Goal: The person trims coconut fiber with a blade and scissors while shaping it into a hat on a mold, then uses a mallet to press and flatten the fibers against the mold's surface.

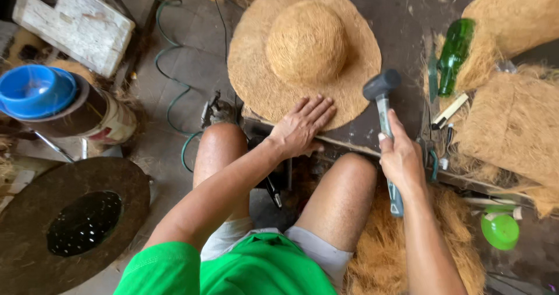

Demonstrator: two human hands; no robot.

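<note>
Dark, scuffed worktop, strewn with loose fibre. Lying directly on it: a woven fibre hat brim-down, a green glass bottle on its side, flat fibre mats along the right edge.

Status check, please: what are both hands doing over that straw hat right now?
Left hand flat on fibre hat brim, pinning it. Right hand gripping rubber mallet, head raised beside brim. Green bottle off to the side, nothing between.

The person is wearing a bright green short-sleeved shirt and light grey shorts. The forearms are showing bare, as are the knees, and the left hand and right hand are going ungloved.
</note>
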